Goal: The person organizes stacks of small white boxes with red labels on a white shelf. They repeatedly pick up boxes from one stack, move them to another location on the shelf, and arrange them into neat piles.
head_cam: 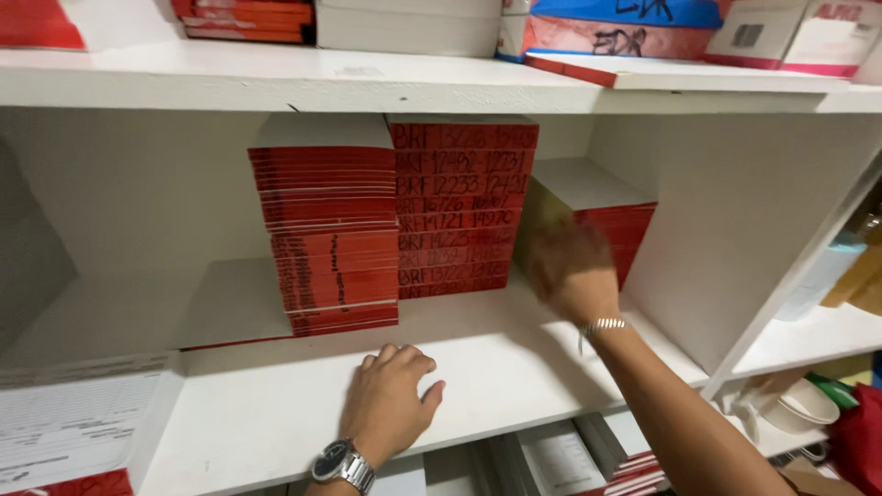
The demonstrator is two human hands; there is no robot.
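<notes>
White paper fills the lower left corner: a pad with faint printed lines, cut off by the frame edge, a red strip showing at its base. On the white shelf the left hand lies palm down, fingers loosely curled and grasping nothing; a metal watch sits on its wrist. Behind it stand three piles of red-edged booklets. The left pile is tall, its spines thin and partly fanned, with small dark marks too blurred to make out. The middle pile is thicker, with handwriting on each spine. The right pile is lower, with a white cover on top, and its front is partly hidden by the right hand. That hand is smeared by motion just before the pile, so whether it grips or only touches cannot be told. A beaded bracelet circles its wrist. Further right a divider hides the next bay, where only a bowl shows below.
</notes>
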